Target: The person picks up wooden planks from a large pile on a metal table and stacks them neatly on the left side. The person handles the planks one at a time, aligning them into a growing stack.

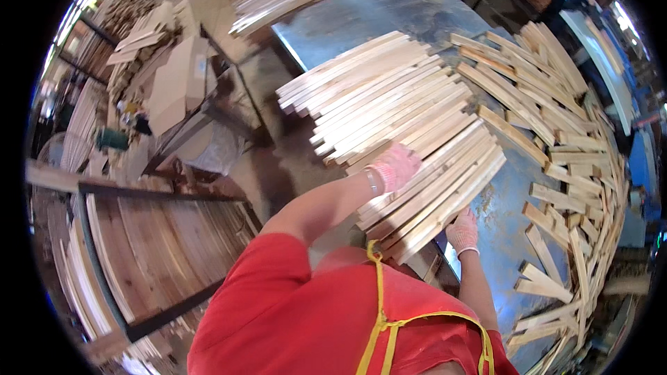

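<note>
Under my left hand (394,167), wooden strips (399,101) laid side by side; right hand (463,232) at their edge; can't tell either grip; rightward, loose pieces (509,100) remain jumbled.

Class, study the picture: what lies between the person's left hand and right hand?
Several pale wooden strips, laid side by side, lie between the left hand and the right hand; the head view shows this.
</note>
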### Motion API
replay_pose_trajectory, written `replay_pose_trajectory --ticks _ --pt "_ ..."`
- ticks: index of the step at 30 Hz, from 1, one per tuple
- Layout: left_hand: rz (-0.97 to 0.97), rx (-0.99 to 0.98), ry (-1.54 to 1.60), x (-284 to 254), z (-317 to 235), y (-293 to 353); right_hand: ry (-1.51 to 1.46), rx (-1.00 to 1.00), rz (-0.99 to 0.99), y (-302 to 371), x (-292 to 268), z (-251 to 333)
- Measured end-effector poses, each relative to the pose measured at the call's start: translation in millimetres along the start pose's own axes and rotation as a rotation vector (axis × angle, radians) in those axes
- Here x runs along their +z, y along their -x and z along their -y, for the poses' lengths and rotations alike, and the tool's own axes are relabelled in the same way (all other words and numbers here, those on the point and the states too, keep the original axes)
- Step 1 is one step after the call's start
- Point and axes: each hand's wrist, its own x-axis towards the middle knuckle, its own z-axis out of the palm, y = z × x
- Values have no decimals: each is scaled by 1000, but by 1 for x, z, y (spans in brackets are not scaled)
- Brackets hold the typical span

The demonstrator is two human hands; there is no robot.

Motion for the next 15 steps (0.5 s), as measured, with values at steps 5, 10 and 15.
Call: replay_pose_trajectory --ticks 5,10,15 --pt "-509 -541 370 -7 17 114 -584 225 75 42 -28 -8" --pt "-763 -1332 1516 87 63 214 -971 442 75 119 -17 -2" --pt "-450 -1204 2266 105 97 216 -924 456 130 142 -19 26"
